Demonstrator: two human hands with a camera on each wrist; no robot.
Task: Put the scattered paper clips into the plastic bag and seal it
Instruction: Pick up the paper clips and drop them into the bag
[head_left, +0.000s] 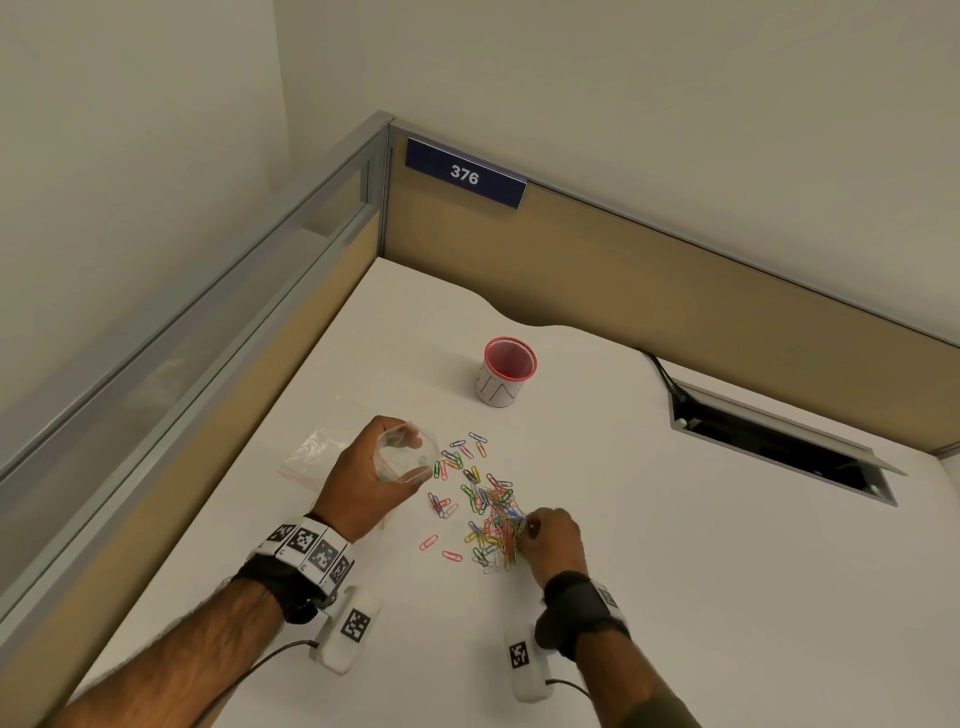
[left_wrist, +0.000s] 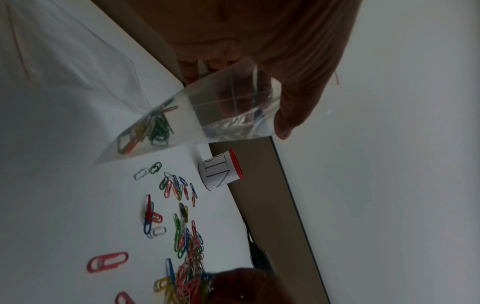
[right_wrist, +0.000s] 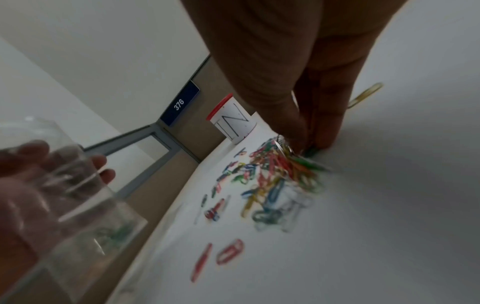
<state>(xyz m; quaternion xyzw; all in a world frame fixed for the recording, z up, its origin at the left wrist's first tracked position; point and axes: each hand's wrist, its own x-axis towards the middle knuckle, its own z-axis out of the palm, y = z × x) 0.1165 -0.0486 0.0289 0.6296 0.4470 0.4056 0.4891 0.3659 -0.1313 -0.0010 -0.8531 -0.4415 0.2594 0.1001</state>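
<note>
Several coloured paper clips (head_left: 485, 501) (left_wrist: 185, 246) (right_wrist: 275, 174) lie scattered and heaped on the white desk (head_left: 675, 519). My left hand (head_left: 374, 478) (left_wrist: 285, 82) grips a clear plastic bag (head_left: 408, 457) (left_wrist: 182, 123) (right_wrist: 78, 195) at its mouth and holds it above the desk. A few clips, mostly green, sit in the bag's lower corner. My right hand (head_left: 545, 535) (right_wrist: 309, 123) is down at the right edge of the heap, its fingertips pinching some clips there.
A red-rimmed white cup (head_left: 504, 371) (left_wrist: 223, 168) (right_wrist: 233, 121) stands behind the clips. Other clear bags (head_left: 311, 452) lie left of my left hand. A cable slot (head_left: 779, 441) opens at the right. Partition walls (head_left: 675, 270) close the back and left.
</note>
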